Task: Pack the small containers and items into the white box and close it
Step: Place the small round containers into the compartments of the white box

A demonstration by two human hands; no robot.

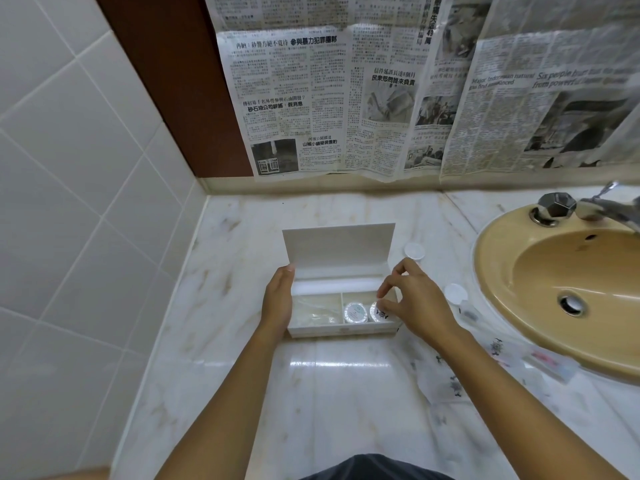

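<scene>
The white box (341, 330) lies open on the marble counter, its lid (337, 245) standing up at the back. Its right compartment holds two round white jars; the left one (354, 311) shows a pale label. My right hand (414, 303) pinches the right jar (375, 311) with its fingertips, inside the box. A clear plastic packet (317, 311) fills the left compartment. My left hand (278, 299) rests flat against the box's left end. Two small white-capped bottles stay outside: one (414, 251) behind my right hand, one (462, 301) lying to its right.
A tan sink (502, 306) with a chrome tap (557, 206) takes up the right side. Clear printed wrappers (450, 379) and a small packet (550, 363) lie near the sink's rim. Tiled wall (69, 202) stands at the left, and newspaper (346, 98) covers the wall behind.
</scene>
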